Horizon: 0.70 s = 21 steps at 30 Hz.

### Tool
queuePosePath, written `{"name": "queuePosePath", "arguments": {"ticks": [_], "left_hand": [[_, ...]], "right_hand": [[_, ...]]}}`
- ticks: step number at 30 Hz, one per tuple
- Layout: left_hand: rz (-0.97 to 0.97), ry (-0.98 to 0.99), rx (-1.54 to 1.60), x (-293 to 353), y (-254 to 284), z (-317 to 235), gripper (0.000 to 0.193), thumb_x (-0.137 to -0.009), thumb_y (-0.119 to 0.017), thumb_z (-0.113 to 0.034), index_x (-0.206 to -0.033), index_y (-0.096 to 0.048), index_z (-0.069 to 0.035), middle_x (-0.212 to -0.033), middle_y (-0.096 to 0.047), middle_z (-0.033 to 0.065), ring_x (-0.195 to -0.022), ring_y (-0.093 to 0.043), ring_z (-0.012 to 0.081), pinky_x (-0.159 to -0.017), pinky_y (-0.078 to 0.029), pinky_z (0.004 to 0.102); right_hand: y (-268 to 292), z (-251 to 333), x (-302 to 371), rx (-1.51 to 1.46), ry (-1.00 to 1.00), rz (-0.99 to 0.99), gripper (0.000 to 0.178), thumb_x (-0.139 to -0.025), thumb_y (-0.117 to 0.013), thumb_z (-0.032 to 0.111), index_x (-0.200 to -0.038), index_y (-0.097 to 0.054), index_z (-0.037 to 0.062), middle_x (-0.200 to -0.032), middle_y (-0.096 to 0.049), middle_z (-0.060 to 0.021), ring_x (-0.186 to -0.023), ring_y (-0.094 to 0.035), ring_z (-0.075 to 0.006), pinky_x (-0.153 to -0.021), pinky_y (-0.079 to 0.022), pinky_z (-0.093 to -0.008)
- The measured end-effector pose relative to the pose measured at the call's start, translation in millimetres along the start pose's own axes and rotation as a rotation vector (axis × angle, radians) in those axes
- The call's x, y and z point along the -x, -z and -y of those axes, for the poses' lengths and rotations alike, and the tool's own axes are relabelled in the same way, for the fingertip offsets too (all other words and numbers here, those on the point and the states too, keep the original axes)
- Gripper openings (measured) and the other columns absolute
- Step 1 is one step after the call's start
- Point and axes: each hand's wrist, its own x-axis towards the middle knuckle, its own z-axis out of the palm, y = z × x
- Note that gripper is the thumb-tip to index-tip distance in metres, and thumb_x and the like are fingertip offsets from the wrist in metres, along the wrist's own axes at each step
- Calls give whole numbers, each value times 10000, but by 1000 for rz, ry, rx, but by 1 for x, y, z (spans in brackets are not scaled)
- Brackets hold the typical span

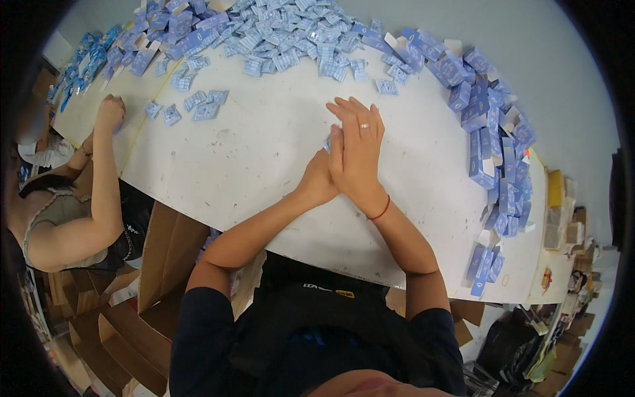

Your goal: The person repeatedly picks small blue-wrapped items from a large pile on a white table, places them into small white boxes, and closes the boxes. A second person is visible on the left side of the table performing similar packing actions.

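My right hand (357,149) is over the middle of the table, fingers stretched out and slightly apart, with a ring on one finger and a red cord at the wrist. Its palm side rests against my left hand (317,177), whose fingers are mostly hidden behind it. A sliver of a light-blue packet (327,143) peeks out at the left hand's fingertips; the rest of it is covered. Ahead lies a large heap of small blue-and-white packets (284,30), with a few loose packets (206,111) to the left, nearer to me.
Blue folding cartons (486,142) are piled along the table's right edge, some with flaps up. More cartons (178,30) and bright-blue packs (86,63) lie far left. A co-worker's hand (111,112) is over the white table (231,165) at left. Brown cardboard boxes (165,251) stand below.
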Motion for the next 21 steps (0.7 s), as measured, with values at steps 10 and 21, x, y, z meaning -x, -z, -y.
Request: {"name": "queuePosePath", "arguments": {"ticks": [10, 21], "left_hand": [[54, 137, 322, 1, -5, 0, 497, -782, -715, -148, -1216, -504, -29, -1100, -585, 114, -1023, -580, 228, -830, -477, 334], [35, 123, 241, 4, -3, 5, 531, -738, -746, -58, -1201, -488, -19, -1108, -591, 141, -1038, -592, 267, -853, -481, 358]], "right_hand": [[31, -2, 25, 179, 68, 290, 597, -831, -644, 379, -1337, -523, 87, -1289, -504, -97, -1239, -421, -340, -1077, -259, -527], [32, -49, 68, -62, 328, 164, 621, -778, -640, -17, -1374, -484, 58, -1371, -512, -168, -1289, -484, -343, -1061, -388, -508]]}}
